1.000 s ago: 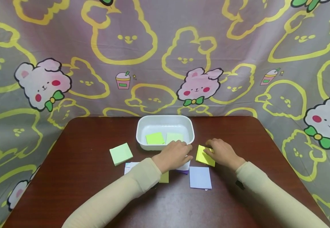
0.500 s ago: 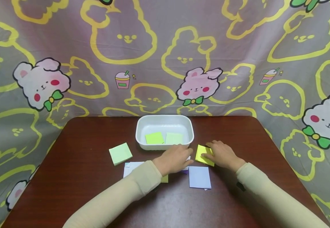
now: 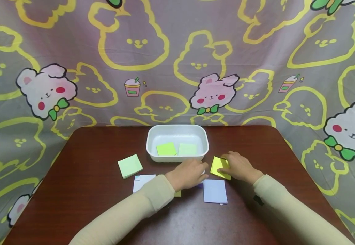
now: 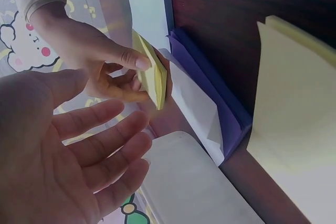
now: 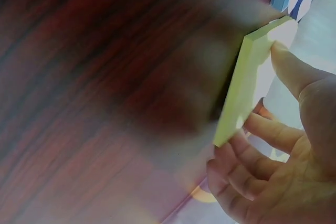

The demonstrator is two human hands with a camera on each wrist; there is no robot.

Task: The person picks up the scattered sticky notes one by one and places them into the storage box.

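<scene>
In the head view my right hand (image 3: 240, 166) is at a yellow sticky note pad (image 3: 219, 166) to the right of the white tray (image 3: 177, 159). Thumb and fingers pinch this pad at its edges, as both wrist views show; in the right wrist view the pad (image 5: 254, 80) stands tilted off the dark wood. My left hand (image 3: 187, 174) hovers just in front of the tray, holding nothing, its fingers (image 4: 113, 153) loosely bent. Under it, partly hidden, lie a purple pad (image 4: 205, 80) with a white sheet (image 4: 197, 100) on it and a pale yellow pad (image 4: 294, 103).
Inside the tray lie a bright green note pad (image 3: 166, 149) and a pale green one (image 3: 187, 149). A light green pad (image 3: 130, 166) is left of it. Nearer lie a whitish pad (image 3: 143, 181) and a light blue pad (image 3: 215, 191). A patterned curtain (image 3: 165, 68) hangs behind the table.
My left hand has drawn slightly back toward me, away from the tray's near rim. My right hand stays at the yellow pad, its fingers shifted a little.
</scene>
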